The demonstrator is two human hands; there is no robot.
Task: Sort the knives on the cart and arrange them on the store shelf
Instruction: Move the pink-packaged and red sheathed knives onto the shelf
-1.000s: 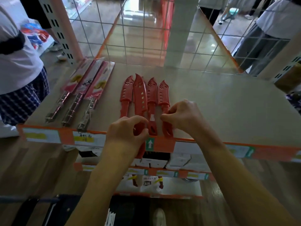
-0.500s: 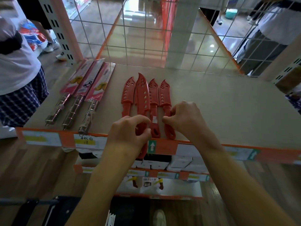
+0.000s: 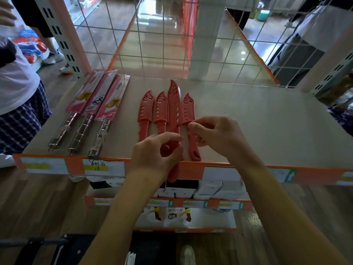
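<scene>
Beige store shelf [image 3: 257,119], fenced behind by a wire grid [image 3: 172,44] and edged in front by an orange price strip [image 3: 193,170], carries three packaged knives [image 3: 95,109] at its left end and, near them but apart, four red knives [image 3: 146,109] side by side, tips toward the grid, with open board running from them to the right-hand upright [image 3: 328,73]. Left hand [image 3: 156,152] curls its fingers round the handle of the long knife [image 3: 173,104], third from the left, whose butt overhangs the front edge across the strip. Right hand [image 3: 215,134] pinches the rightmost knife [image 3: 188,108] where sheath meets handle, its butt stopping just short of that edge.
</scene>
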